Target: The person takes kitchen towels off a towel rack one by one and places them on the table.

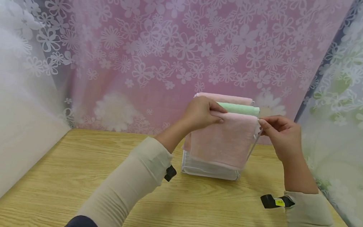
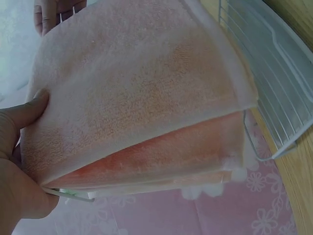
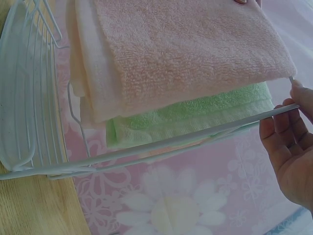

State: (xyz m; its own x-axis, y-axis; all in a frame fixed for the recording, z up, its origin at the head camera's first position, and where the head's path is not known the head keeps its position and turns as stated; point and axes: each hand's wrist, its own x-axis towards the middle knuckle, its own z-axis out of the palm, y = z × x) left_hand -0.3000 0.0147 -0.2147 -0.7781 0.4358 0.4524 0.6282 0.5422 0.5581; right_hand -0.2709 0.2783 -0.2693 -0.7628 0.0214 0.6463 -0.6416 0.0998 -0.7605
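Just right of centre in the head view, one rack (image 1: 210, 170) bore one green towel (image 1: 238, 109) and two pink towels (image 1: 222, 142), the left hand (image 1: 201, 112) pinching the front pink one, the right hand (image 1: 282, 137) pinching the rack.

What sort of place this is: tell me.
Probably a small curtained-off booth: flowered curtains hang behind and beside a wood-grain table, which holds a wire rack draped with towels.

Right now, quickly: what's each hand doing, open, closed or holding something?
Left hand: closed, holding the front pink towel near its top edge.
Right hand: closed, pinching the rack beside that towel.
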